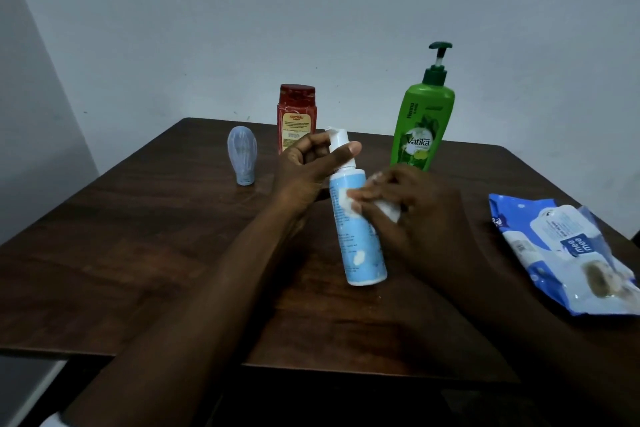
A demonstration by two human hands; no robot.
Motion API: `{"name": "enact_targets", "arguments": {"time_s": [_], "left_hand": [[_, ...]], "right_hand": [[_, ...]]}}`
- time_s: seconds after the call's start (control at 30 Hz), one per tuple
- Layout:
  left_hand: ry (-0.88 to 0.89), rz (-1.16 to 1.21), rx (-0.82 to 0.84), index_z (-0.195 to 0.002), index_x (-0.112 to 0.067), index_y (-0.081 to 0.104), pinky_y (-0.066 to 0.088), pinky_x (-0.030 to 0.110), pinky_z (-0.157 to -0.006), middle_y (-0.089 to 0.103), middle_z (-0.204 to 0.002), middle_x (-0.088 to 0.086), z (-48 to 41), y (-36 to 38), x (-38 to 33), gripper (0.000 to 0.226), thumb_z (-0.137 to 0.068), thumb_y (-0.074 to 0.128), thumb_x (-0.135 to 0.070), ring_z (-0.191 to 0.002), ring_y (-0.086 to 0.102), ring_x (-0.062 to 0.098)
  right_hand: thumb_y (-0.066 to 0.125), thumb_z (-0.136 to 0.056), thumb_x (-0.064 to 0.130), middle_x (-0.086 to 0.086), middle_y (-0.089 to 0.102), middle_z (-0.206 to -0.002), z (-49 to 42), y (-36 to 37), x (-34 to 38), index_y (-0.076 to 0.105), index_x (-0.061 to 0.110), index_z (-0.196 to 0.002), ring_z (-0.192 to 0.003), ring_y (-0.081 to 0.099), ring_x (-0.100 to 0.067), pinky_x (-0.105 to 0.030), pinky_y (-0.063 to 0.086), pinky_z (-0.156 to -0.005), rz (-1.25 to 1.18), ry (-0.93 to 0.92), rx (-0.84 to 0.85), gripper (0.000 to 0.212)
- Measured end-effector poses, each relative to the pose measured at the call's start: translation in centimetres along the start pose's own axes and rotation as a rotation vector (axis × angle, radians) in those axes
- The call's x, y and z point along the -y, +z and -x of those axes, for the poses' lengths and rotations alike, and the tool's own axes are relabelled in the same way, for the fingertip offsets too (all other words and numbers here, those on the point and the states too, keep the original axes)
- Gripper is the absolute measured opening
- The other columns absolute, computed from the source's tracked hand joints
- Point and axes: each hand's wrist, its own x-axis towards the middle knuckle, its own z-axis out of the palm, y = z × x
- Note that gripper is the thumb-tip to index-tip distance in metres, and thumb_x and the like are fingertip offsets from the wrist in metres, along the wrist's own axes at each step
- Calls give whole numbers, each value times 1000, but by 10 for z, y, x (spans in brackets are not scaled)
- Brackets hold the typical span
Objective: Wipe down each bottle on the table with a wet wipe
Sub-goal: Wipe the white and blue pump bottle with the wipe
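Dim, soft, slightly blurred; wide-angle distortion

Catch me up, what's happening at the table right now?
A person is wiping the light blue pump bottle: the left hand grips its white pump top, the right hand presses a wet wipe against its side. The red jar, green pump bottle and small pale bottle stand behind it, untouched. The wipes pack lies on the table at the right.

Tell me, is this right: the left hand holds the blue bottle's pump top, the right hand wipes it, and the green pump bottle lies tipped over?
Not quite: the head view shows the green pump bottle standing upright. The rest holds: the left hand holds the blue bottle by its pump top and the right hand rubs it with a wipe.
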Motion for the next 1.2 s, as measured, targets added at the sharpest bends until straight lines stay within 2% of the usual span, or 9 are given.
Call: {"name": "enact_targets", "arguments": {"time_s": [0.13,0.23,0.3,0.5,0.63,0.73,0.87,1.07,1.2], "left_hand": [[-30,14,109,-93,-30,71,56,36,-78,76,-106,2,-1,-6,2,12,-86,76,-21,-83,72,12],[-54,-1,189,-101,-27,67,55,28,-68,75,-115,7,-1,-12,-2,20,-93,63,-9,-71,70,5],[-49,-57,199,-107,-22,65,58,32,-74,75,-114,5,-2,-14,-1,21,-93,64,-7,-83,73,11],[-85,-50,158,-114,-19,64,60,37,-83,76,-113,4,-1,-13,1,26,-90,69,-10,-103,73,21],[-84,-34,146,-111,-21,66,61,38,-84,77,-110,4,-2,-8,3,28,-86,73,-10,-104,73,24],[-67,-28,124,-106,-24,68,62,36,-78,78,-104,1,-3,-8,4,26,-84,76,-13,-99,74,21],[-50,-10,127,-106,-23,67,61,33,-70,78,-101,1,-3,-10,3,28,-83,76,-12,-93,74,19],[-23,-25,77,-110,-19,67,61,34,-69,78,-100,2,-3,-11,4,34,-80,80,-12,-91,76,20],[-11,-55,55,-111,-18,66,63,41,-76,77,-105,5,-4,-9,5,37,-78,83,-14,-96,75,24]], "right_hand": [[76,-85,19,-2,72,-96,-31,6,-9,80,17,-100,-90,66,-12,-30,52,-82,17,25,-67,16],[75,-86,16,-2,72,-98,-26,5,-12,80,16,-101,-92,67,-13,-33,54,-82,-5,36,-83,16],[74,-87,15,-2,71,-102,-12,1,-12,79,15,-103,-95,66,-14,-36,55,-83,-15,44,-44,17],[71,-87,28,26,59,-112,67,-6,-10,75,30,-106,-101,61,5,-10,47,-88,-51,3,31,20],[80,-79,19,17,66,-103,70,-13,-9,78,26,-98,-97,63,7,-7,45,-87,-32,22,49,20],[69,-87,31,5,71,-100,34,-16,-5,80,20,-101,-94,65,-3,-18,52,-81,-71,80,83,20],[75,-87,21,2,71,-101,-12,-3,-12,79,16,-104,-93,66,-8,-33,57,-79,-57,110,-49,17],[66,-90,34,4,68,-104,21,-3,-7,78,20,-106,-96,63,-4,-19,51,-84,-22,57,32,25],[77,-84,21,26,56,-112,77,3,-12,70,33,-109,-99,57,14,-5,41,-90,-27,-37,-15,29]]}}
